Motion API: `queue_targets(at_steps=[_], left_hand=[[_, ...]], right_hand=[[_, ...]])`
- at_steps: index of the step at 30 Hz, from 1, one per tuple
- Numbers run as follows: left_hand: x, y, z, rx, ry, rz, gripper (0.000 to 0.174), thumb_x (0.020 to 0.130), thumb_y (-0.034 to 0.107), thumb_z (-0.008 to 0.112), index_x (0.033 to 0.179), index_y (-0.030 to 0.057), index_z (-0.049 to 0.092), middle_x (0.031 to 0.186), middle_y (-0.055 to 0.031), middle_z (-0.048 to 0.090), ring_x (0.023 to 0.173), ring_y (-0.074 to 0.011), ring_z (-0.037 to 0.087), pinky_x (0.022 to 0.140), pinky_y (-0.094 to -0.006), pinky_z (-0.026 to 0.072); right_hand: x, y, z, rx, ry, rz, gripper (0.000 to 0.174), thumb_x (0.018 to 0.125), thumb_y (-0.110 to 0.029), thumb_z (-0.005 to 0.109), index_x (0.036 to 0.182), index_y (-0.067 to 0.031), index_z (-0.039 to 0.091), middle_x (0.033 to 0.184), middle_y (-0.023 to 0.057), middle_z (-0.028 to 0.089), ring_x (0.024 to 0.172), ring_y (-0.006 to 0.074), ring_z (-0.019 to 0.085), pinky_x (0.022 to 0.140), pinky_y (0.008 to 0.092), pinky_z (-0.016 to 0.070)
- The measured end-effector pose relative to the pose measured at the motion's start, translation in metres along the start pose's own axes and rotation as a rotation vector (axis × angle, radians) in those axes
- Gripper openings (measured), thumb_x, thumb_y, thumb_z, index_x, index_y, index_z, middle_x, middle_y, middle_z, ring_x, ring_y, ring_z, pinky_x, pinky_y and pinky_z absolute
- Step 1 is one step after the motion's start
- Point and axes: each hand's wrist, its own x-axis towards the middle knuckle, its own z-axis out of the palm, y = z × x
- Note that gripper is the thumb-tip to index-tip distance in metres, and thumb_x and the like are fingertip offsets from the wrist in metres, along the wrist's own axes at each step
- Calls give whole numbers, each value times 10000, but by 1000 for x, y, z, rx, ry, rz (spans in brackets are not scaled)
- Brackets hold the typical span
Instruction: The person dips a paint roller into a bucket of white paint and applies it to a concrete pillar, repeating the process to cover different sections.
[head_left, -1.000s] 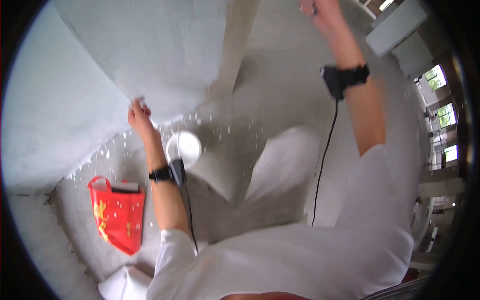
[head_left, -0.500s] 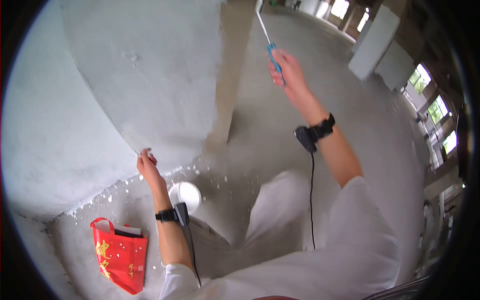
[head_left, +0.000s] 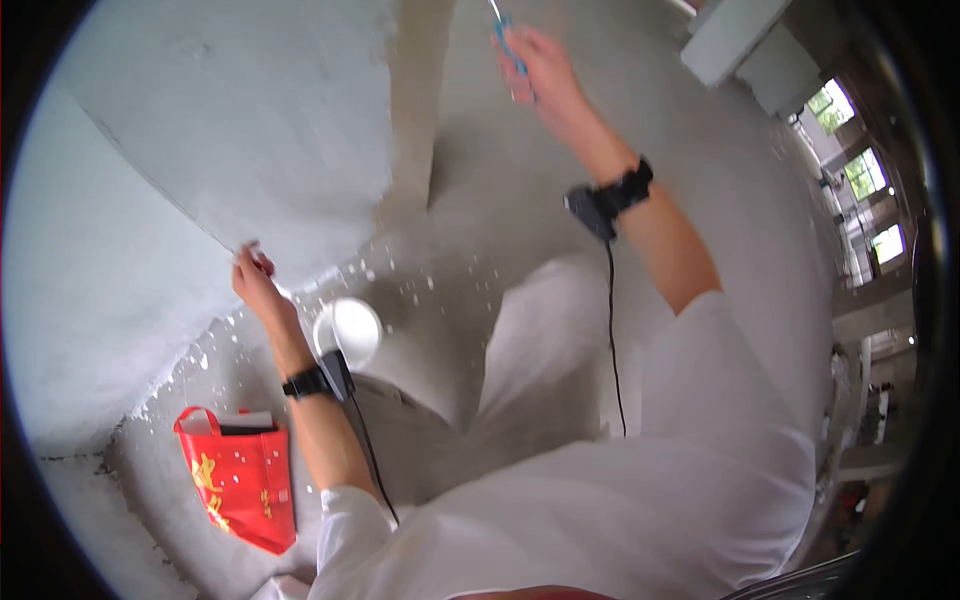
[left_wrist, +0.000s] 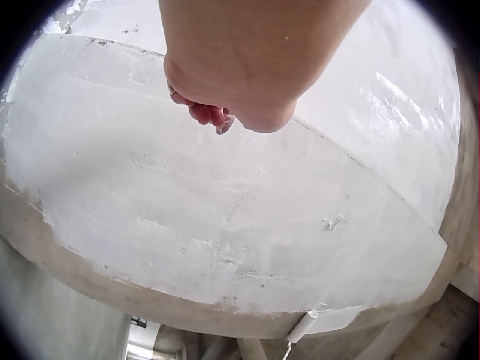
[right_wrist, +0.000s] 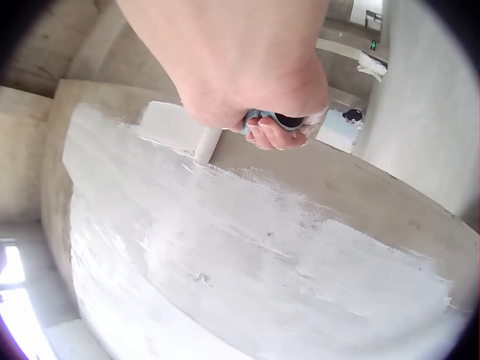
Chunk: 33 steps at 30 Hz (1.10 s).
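Note:
My right hand (head_left: pixel 545 80) grips the blue handle (head_left: pixel 512 45) of a paint roller, whose metal rod runs off the top edge of the head view. In the right wrist view the white roller head (right_wrist: pixel 208 145) lies against the wall at the border of white coating (right_wrist: pixel 225 217) and bare grey-brown surface; the left wrist view also shows the roller (left_wrist: pixel 303 327) low down. My left hand (head_left: pixel 260 285) is held close to the whitened wall (head_left: pixel 250 130), fingers loosely curled, with no held object visible. Whether it touches the wall is unclear.
A white bucket (head_left: pixel 355 332) stands on the floor near my left forearm. A red bag (head_left: pixel 243 485) with things inside lies to the lower left. White specks dot the floor by the wall base. Black cables hang from both wrist cameras.
Compared with a second ago, my right hand is farther left, nearer the wall edge, and its blue handle shows. The head view has shifted; my left hand stays by the wall.

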Motion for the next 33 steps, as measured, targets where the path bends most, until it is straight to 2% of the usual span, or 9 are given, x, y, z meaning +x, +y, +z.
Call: queue_targets(at_steps=[6,9,12,15,21,24,26,30,33], left_hand=[[2,-7,-1,-26,-8,9,276,968,248,533,887,13,652,636,37,423,566,-44,384,503,-212,293],[2,-6,0,-10,-8,-3,268,959,240,529,883,16,653,637,36,426,566,-42,384,506,-214,295],[1,-5,-1,18,-21,-17,262,953,237,525,886,19,653,639,34,429,565,-42,384,508,-214,297],[2,-6,0,13,-12,-49,259,954,243,524,884,27,649,633,38,425,564,-43,382,508,-205,300],[6,-15,-6,-17,-9,-18,249,952,235,526,871,29,641,628,37,424,565,-42,395,502,-205,304],[8,-15,-6,29,-30,-20,249,953,232,521,867,30,639,625,34,430,562,-44,400,500,-204,303],[7,-12,-2,16,-24,-12,251,954,231,519,866,29,639,619,33,430,560,-46,402,499,-206,303],[2,-7,-5,26,-14,-3,255,952,228,515,862,25,639,613,31,428,556,-53,401,503,-212,304],[0,-1,-6,8,7,-12,252,947,224,514,860,23,639,609,32,423,557,-55,396,510,-215,303]], right_hand=[[-17,4,19,-103,76,19,246,1006,-348,501,973,-110,547,681,-45,450,530,29,357,452,210,305],[-18,-3,25,-64,72,62,227,1019,-352,479,997,-132,527,693,-62,428,531,16,328,447,185,259],[-13,-9,28,-73,99,38,241,1019,-364,478,1009,-128,525,699,-58,432,532,13,319,450,176,257],[-6,-26,30,-92,155,30,235,1023,-307,469,981,-83,527,673,-41,430,520,28,343,429,200,287],[26,-73,29,-112,127,-155,245,1019,-308,479,999,-70,535,668,-36,431,526,27,351,427,201,290],[43,-112,30,-145,111,-156,255,1020,-356,480,1053,-110,541,705,-60,437,543,7,343,447,175,266],[56,-129,32,-98,115,-256,270,1014,-325,493,1005,-58,535,688,-34,448,533,29,364,423,199,287],[69,-157,36,-32,104,-341,272,1014,-326,495,1012,-58,541,694,-32,458,533,27,364,427,196,288],[80,-175,40,-53,166,-383,273,1017,-322,491,1016,-54,543,701,-30,465,537,24,359,428,196,284]])
